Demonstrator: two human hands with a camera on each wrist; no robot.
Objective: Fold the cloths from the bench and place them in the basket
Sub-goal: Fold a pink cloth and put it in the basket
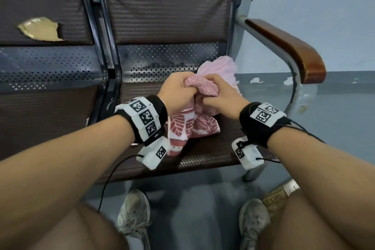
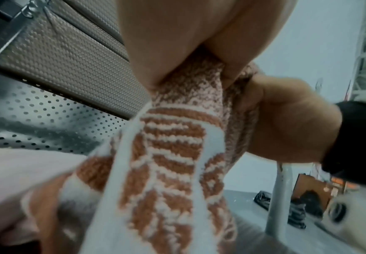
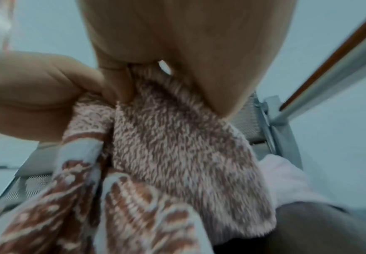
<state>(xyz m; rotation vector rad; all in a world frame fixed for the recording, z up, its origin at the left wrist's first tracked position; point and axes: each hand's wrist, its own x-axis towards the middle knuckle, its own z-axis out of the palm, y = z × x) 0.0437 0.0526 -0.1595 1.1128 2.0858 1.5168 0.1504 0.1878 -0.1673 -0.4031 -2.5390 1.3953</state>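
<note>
A pink and white patterned towel (image 1: 188, 126) hangs bunched above the bench seat (image 1: 203, 154), its lower end trailing toward the seat's front. My left hand (image 1: 176, 91) and right hand (image 1: 219, 95) grip its top edge side by side, fingers curled into the cloth. In the left wrist view the towel (image 2: 173, 163) drops from my left hand (image 2: 166, 51), with the right hand (image 2: 286, 123) beside it. In the right wrist view my right hand (image 3: 188, 51) pinches the speckled side of the towel (image 3: 177, 154). A pale pink cloth (image 1: 221, 67) lies crumpled on the seat behind the hands.
A wicker basket (image 1: 278, 197) shows partly on the floor at the lower right, behind my right leg. The bench has a brown armrest (image 1: 294, 46) on the right and a second seat (image 1: 46, 107) on the left. My shoes (image 1: 134, 215) stand on the floor below.
</note>
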